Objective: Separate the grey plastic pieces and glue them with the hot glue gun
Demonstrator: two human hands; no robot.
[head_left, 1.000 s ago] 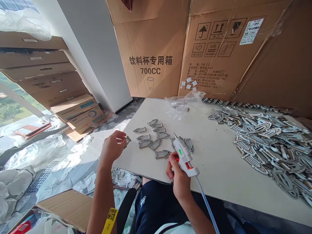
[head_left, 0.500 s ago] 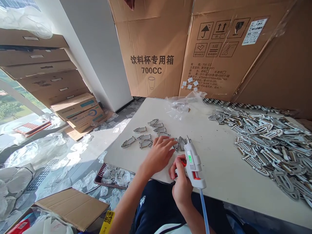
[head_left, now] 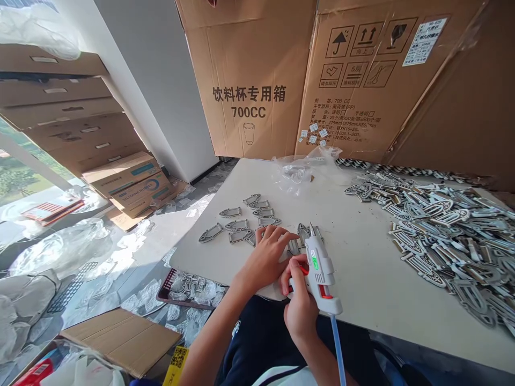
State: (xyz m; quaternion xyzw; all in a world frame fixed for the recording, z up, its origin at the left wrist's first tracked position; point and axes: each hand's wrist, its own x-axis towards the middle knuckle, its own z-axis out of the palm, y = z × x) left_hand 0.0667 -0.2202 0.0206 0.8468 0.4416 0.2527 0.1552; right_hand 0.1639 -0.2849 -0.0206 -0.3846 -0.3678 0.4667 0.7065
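White glue gun (head_left: pixel 319 268) sits clenched in my right hand (head_left: pixel 300 308), nozzle up; my left hand (head_left: pixel 266 258) is open, fingers (head_left: pixel 277 231) spread on grey cut-out pieces (head_left: pixel 263 213) on the pale tabletop (head_left: pixel 362 284); a loose heap (head_left: pixel 446 236) fills the right side.

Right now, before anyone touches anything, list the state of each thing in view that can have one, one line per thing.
left hand: open, fingers spread over the pieces
right hand: closed around the glue gun's grip
hot glue gun: held tip-up, green light lit, cord attached
grey cut-out pieces: lying flat in loose rows
heap of similar pieces: piled unsorted
plastic bag: crumpled
cardboard carton: upright, sealed state hidden
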